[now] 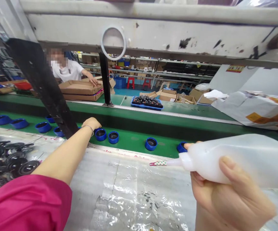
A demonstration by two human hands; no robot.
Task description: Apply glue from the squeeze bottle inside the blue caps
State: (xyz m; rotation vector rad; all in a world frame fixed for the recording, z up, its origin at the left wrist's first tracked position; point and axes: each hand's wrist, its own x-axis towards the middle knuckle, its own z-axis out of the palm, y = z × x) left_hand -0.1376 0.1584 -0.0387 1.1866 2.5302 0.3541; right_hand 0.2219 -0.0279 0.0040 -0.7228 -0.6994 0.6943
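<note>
My right hand (232,192) is wrapped round a translucent white squeeze bottle (244,160), held on its side. Its thin nozzle, tipped with patterned tape and a dark red end, points left above the plastic-covered table. My left hand (91,123) reaches out over the green conveyor belt, beside the black post, and a metal bangle circles its wrist. The fingers are turned away and hidden, so their grip does not show. Just right of them sits a round blue cup with a dark inside (101,134). Another blue cup (113,137) stands close by, and a third blue cup (151,144) is farther right.
Several more blue cups (43,127) line the belt (129,146) leftwards. Black round parts (16,160) are heaped at left. A slanted black post (41,86) crosses the view. Beyond are a blue tray of dark parts (146,107), cardboard trays (80,88) and a person in white (68,72).
</note>
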